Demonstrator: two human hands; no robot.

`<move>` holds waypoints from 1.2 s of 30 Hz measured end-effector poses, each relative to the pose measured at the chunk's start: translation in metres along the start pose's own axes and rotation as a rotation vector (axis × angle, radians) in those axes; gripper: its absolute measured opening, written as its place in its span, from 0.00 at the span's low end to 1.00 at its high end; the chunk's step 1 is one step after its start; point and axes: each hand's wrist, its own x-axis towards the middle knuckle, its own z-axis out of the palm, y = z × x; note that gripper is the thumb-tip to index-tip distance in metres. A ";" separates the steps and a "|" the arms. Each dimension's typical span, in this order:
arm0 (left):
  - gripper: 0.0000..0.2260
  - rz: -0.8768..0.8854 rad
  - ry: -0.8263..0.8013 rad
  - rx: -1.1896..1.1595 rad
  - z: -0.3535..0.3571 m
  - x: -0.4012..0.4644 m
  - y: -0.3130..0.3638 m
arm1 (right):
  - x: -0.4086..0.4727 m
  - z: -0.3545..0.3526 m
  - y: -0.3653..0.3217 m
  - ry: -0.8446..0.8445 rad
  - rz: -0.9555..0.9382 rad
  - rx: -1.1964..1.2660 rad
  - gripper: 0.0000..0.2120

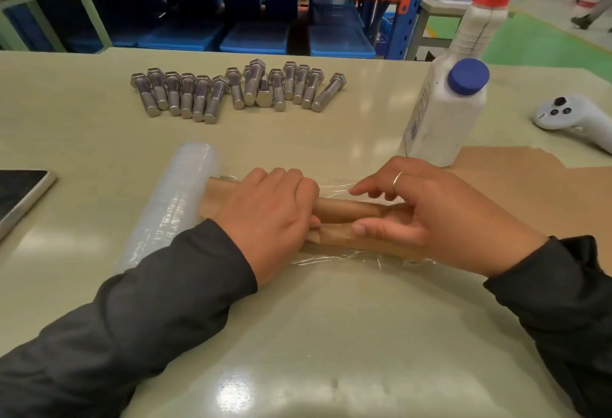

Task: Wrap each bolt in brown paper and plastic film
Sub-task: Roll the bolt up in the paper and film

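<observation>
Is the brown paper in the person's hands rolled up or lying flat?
Rolled up. The brown paper forms a tube between the left hand and right hand, lying on clear plastic film.

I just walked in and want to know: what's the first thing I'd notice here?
Probably the two hands, left hand and right hand, rolling a brown paper bundle on clear plastic film at the table's middle. Behind them lies a row of shiny bolts, with a white bottle to the right.
</observation>
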 end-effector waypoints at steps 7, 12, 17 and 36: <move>0.18 -0.044 0.029 -0.105 -0.007 0.000 -0.002 | -0.002 -0.005 -0.001 0.041 0.025 -0.124 0.13; 0.23 0.006 -0.011 -0.213 -0.011 -0.002 0.000 | -0.003 -0.010 0.001 0.022 0.024 -0.126 0.08; 0.30 -0.044 -0.079 -0.146 -0.003 0.000 0.002 | -0.003 -0.009 0.001 -0.018 0.012 -0.230 0.10; 0.09 0.115 0.044 -0.024 0.011 0.004 0.007 | -0.005 -0.025 0.015 -0.228 0.458 0.346 0.04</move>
